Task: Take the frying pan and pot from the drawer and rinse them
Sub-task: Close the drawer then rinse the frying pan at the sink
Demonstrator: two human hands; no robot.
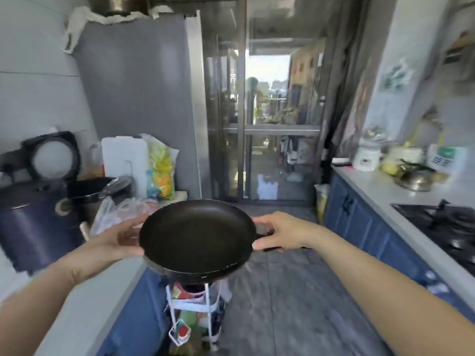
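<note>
A black frying pan (196, 238) is held level in front of me, above the aisle floor between two counters. My right hand (281, 231) is wrapped around its short dark handle at the pan's right side. My left hand (120, 238) presses against the pan's left rim with fingers spread, supporting it. The inside of the pan looks bare. No pot shows in my hands, and no drawer is visible.
Left counter (84, 299) carries a dark cooker (33, 227), plastic bags (120, 209) and a white board. Right counter (380, 191) has a black gas hob (447, 227) and a kettle (415, 178). A white wire rack (195, 317) stands on the floor below the pan. Glass doors (270, 124) lie ahead.
</note>
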